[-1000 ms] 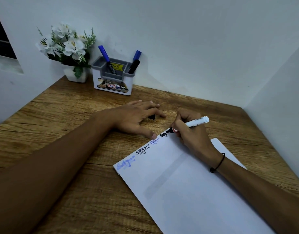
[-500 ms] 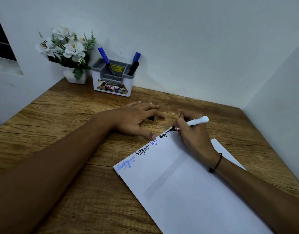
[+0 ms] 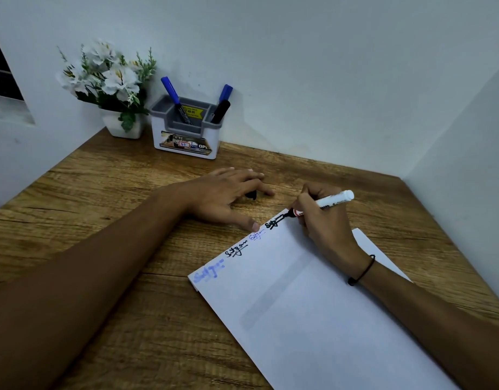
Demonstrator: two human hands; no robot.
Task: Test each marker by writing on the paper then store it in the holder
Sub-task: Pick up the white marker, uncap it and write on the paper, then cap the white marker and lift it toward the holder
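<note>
Right hand: my right hand [image 3: 325,220] pinches a white marker [image 3: 331,202] between thumb and fingers, its black tip touching the far corner of the paper [image 3: 313,305].
Change at the tip: half a second ago the black scribble was short; now it runs on in a thick black stroke up to the nib, and my hand sits a little further along the paper's top edge.
Left hand: my left hand [image 3: 228,197] lies flat on the wooden desk [image 3: 101,206], fingers loosely spread, thumb tip at the paper's edge; it has not moved.
Under the left fingers: a small black object [image 3: 251,195], partly hidden; I cannot tell what it is.
Paper marks: four scribbles along the top edge, pale blue, black, thin blue, then the thick black one.
Holder: a grey and white holder [image 3: 186,130] stands against the wall, with two blue-capped markers and one black one.
Beside it: a white flower pot [image 3: 124,128].
Wrist: a black band [image 3: 362,273] on my right wrist.
</note>
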